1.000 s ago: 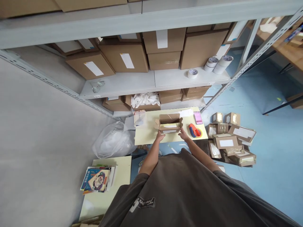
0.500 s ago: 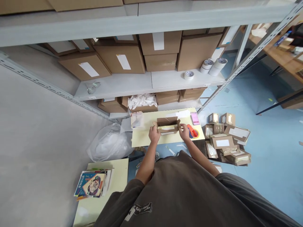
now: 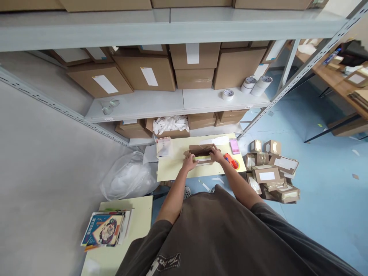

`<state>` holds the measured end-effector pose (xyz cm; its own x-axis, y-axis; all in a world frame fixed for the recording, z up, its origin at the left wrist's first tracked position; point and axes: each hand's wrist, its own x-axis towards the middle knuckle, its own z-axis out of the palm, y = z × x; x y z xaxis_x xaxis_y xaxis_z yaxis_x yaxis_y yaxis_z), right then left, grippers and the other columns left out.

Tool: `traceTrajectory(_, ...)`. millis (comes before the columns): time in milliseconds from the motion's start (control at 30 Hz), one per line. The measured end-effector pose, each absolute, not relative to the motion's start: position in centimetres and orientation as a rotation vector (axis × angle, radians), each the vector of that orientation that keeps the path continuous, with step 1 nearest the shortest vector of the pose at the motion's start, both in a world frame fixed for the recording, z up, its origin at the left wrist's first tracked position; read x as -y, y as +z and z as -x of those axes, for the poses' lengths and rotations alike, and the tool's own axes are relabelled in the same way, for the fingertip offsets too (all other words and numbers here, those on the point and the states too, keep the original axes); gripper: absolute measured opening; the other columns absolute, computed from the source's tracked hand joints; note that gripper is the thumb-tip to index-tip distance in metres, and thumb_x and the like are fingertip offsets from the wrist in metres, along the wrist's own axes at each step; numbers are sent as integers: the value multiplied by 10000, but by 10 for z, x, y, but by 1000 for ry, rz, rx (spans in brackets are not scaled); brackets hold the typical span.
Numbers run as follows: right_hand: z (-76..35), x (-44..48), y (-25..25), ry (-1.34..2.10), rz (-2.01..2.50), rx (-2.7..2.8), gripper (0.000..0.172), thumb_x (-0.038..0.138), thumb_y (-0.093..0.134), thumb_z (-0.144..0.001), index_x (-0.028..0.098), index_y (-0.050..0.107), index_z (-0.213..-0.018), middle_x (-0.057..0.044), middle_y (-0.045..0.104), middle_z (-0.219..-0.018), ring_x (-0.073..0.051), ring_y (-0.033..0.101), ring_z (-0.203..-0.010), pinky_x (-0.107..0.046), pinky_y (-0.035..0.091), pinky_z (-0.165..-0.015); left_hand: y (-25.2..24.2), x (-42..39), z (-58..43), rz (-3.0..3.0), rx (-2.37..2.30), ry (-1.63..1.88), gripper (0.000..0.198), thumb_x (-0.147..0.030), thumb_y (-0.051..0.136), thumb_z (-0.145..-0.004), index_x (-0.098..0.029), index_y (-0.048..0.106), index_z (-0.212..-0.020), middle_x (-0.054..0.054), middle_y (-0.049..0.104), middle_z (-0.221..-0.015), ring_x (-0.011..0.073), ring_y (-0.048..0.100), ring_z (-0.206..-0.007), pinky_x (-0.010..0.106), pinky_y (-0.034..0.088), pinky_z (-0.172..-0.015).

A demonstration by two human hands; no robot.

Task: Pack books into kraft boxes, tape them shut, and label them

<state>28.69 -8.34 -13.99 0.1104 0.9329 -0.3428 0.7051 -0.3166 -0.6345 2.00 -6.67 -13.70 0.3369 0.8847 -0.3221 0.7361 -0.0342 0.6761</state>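
Filling the top of the frame is the grey shelving rack [image 3: 161,101], its middle shelf lined with large brown cartons [image 3: 143,73] wearing white labels. To the right, the blue floor [image 3: 316,161] runs to the picture's edge. Left of centre a white plastic bag [image 3: 129,176] slumps on the ground, just beside the pale yellow table [image 3: 172,168] in the middle of the frame. Right of that table lies a heap of small taped parcels [image 3: 270,172], tumbled together on the floor. Down in the lower left, a stack of colourful books [image 3: 105,230] sits on a second pale tabletop. And now the action, dead centre: a small cardboard box [image 3: 201,151] rests on the yellow table, and both hands are on it! The left hand [image 3: 189,162] has its fingers curled against the box's near left end. The right hand [image 3: 216,154] lies palm-down over the top on the right side, fingers stretched out flat across the flap. Just right of that hand, a red and orange tape dispenser [image 3: 231,161] lies on the table. A pink pad [image 3: 234,146] sits just above it, near the table's far right corner. Smallest of all, a lone roll of tape [image 3: 227,94] lies on the middle shelf, right of centre.
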Motion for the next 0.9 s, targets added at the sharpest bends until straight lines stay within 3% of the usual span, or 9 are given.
traceTrajectory(100, -288, 70, -142, 1045, 2169, 1655, 804, 287, 683, -918, 323, 438, -1684, -84, 208, -1826, -404, 554, -1437, -521, 436, -1210, -138, 69, -18, -1698, -1395, 308, 258, -510, 689, -985, -254, 707, -964, 111, 606, -1566, 296, 454, -1554, 419, 383, -1253)
traceTrajectory(167, -290, 62, -143, 1026, 2199, 1712, 845, 267, 694, -898, 330, 414, -1693, -88, 218, -1824, -431, 471, -1509, -579, 342, -1262, -141, 72, -14, -1683, -1373, 300, 258, -484, 675, -997, -246, 724, -907, 110, 609, -1575, 292, 416, -1586, 425, 366, -1273)
traceTrajectory(233, -291, 58, -147, 1026, 2205, 1744, 875, 261, 706, -876, 339, 402, -1693, -83, 249, -1815, -445, 375, -1567, -618, 289, -1276, -146, 77, -9, -1738, -1357, 263, 210, -433, 781, -922, -248, 752, -1018, 106, 550, -1639, 301, 337, -1634, 447, 334, -1301)
traceTrajectory(367, -294, 58, -157, 1138, 2162, 1690, 937, 271, 755, -816, 311, 399, -1682, -104, 300, -1789, -408, 359, -1567, -538, 352, -1248, -156, 89, -4, -1831, -1398, 213, 674, -358, 971, -724, -246, 690, -1327, 129, 221, -1816, 353, 180, -1685, 476, 309, -1319)
traceTrajectory(467, -293, 60, -166, 1149, 2108, 1632, 956, 237, 756, -777, 255, 409, -1669, -133, 301, -1779, -363, 393, -1535, -458, 381, -1228, -162, 96, -11, -1834, -1468, 210, 545, -353, 966, -749, -232, 713, -1216, 115, 83, -1843, 366, 171, -1686, 487, 342, -1306)
traceTrajectory(600, -288, 59, -178, 1093, 2102, 1550, 875, 176, 726, -759, 248, 485, -1598, -129, 308, -1771, -334, 406, -1505, -451, 389, -1211, -169, 99, -23, -1827, -1525, 268, 175, -188, 836, -858, -225, 694, -953, 66, 110, -1844, 336, 178, -1687, 508, 377, -1289)
traceTrajectory(733, -281, 57, -190, 1090, 2160, 1512, 733, 168, 700, -799, 197, 544, -1514, -197, 273, -1772, -384, 396, -1496, -543, 378, -1199, -177, 100, -29, -1814, -1539, 347, 141, -96, 744, -888, -219, 677, -903, 66, 160, -1836, 340, 254, -1660, 512, 428, -1249)
traceTrajectory(900, -273, 55, -197, 1099, 2289, 1499, 608, 176, 631, -873, 160, 548, -1476, -256, 223, -1774, -454, 389, -1478, -638, 381, -1172, -185, 102, -32, -1815, -1586, 363, 169, -105, 690, -903, -227, 746, -1006, 46, 244, -1815, 314, 341, -1626, 503, 449, -1252)
